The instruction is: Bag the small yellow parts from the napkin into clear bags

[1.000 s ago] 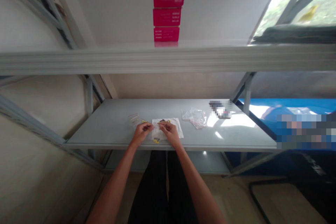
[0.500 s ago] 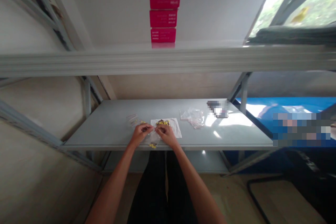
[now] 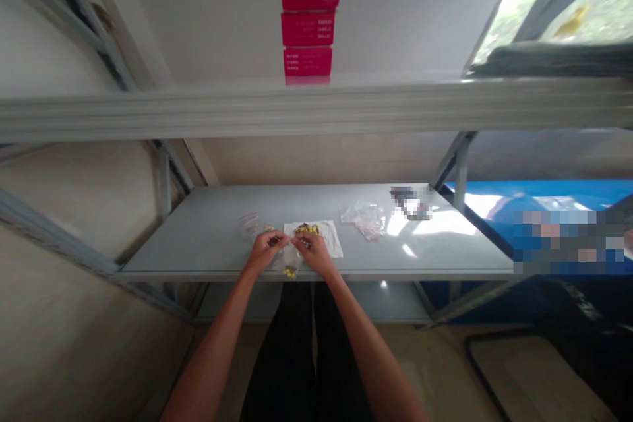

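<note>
My left hand and my right hand meet over the front edge of a grey metal shelf. Both pinch the top of a small clear plastic bag that hangs between them with small yellow pieces at its bottom. Just behind the hands lies a white sheet with a little heap of yellow pieces on it. Another small clear bag lies to the left of the sheet.
A pile of empty clear bags lies to the right on the shelf. Three pink boxes are stacked on the upper shelf. Grey uprights stand at both sides; a blue surface is to the right.
My right hand came off the white sheet toward my left hand and now pinches the small bag with it. The bag hangs a little lower at the shelf's edge.
</note>
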Action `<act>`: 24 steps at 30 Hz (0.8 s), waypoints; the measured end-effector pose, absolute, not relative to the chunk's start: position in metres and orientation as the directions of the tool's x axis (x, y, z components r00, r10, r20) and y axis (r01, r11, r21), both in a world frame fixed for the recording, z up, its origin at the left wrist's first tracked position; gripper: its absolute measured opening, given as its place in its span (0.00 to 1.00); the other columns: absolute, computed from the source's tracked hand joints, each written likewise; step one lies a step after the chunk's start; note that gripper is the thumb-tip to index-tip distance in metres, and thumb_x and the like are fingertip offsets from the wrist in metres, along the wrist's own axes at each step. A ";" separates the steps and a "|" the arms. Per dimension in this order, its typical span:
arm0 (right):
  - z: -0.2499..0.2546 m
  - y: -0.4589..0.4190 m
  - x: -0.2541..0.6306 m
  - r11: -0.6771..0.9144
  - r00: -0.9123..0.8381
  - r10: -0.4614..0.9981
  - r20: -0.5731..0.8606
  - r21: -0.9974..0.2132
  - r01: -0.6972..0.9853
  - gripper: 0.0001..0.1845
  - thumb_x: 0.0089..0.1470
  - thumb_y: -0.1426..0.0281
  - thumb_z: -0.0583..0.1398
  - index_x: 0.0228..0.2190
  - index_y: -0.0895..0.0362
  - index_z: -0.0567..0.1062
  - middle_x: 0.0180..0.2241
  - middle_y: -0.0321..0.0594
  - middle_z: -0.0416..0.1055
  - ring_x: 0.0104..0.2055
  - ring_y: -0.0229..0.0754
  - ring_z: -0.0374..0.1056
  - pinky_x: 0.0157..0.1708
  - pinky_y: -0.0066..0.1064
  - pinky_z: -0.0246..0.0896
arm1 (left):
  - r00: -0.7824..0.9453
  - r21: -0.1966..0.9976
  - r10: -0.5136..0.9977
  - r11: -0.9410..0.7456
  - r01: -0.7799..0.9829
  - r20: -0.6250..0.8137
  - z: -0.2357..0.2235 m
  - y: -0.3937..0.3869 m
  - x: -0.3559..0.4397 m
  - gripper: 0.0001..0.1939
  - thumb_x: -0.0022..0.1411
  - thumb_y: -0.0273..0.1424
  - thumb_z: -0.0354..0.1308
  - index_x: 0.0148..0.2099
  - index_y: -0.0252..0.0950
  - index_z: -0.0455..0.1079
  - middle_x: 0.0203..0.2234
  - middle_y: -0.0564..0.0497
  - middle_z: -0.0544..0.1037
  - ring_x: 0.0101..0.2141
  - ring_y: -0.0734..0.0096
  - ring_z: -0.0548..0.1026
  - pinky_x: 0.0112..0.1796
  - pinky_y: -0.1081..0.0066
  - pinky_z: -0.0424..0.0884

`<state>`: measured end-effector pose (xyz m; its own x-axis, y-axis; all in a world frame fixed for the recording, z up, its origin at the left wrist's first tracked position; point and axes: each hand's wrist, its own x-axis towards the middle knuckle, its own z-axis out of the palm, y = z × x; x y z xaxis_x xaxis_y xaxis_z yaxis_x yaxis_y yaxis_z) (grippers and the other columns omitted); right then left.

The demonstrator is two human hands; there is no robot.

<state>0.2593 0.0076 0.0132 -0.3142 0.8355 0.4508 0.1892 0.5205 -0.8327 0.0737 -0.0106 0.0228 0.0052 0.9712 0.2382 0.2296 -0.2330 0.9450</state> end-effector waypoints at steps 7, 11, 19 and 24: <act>0.011 0.009 0.259 0.448 -0.263 0.878 0.399 -0.880 0.160 0.14 0.59 0.59 0.62 0.31 0.55 0.80 0.29 0.39 0.77 0.30 0.41 0.68 0.32 0.31 0.59 | -0.006 0.947 0.973 -0.225 0.228 0.232 0.022 -0.011 0.074 0.16 0.56 0.44 0.67 0.36 0.35 0.81 0.32 0.46 0.82 0.34 0.63 0.77 0.37 0.68 0.71; 0.012 0.008 0.260 0.460 -0.255 0.874 0.413 -0.873 0.163 0.13 0.59 0.60 0.62 0.31 0.55 0.80 0.29 0.39 0.77 0.30 0.41 0.68 0.32 0.31 0.59 | -0.003 0.944 0.971 -0.231 0.235 0.238 0.022 -0.011 0.073 0.16 0.56 0.44 0.67 0.36 0.36 0.81 0.32 0.47 0.83 0.34 0.62 0.78 0.38 0.68 0.71; 0.014 0.006 0.260 0.524 -0.300 0.838 0.455 -0.825 0.213 0.11 0.61 0.63 0.60 0.30 0.53 0.79 0.31 0.40 0.78 0.33 0.42 0.70 0.35 0.33 0.61 | 0.039 0.930 0.968 -0.251 0.268 0.249 0.021 -0.009 0.072 0.15 0.56 0.44 0.67 0.33 0.36 0.80 0.29 0.48 0.81 0.31 0.64 0.76 0.35 0.69 0.70; 0.012 0.007 0.259 0.454 -0.219 0.885 0.411 -0.867 0.205 0.14 0.60 0.58 0.61 0.31 0.54 0.79 0.29 0.40 0.77 0.29 0.42 0.68 0.32 0.32 0.59 | -0.040 0.946 0.966 -0.240 0.217 0.255 0.023 -0.011 0.073 0.15 0.56 0.44 0.67 0.33 0.36 0.79 0.29 0.49 0.80 0.32 0.66 0.75 0.36 0.71 0.69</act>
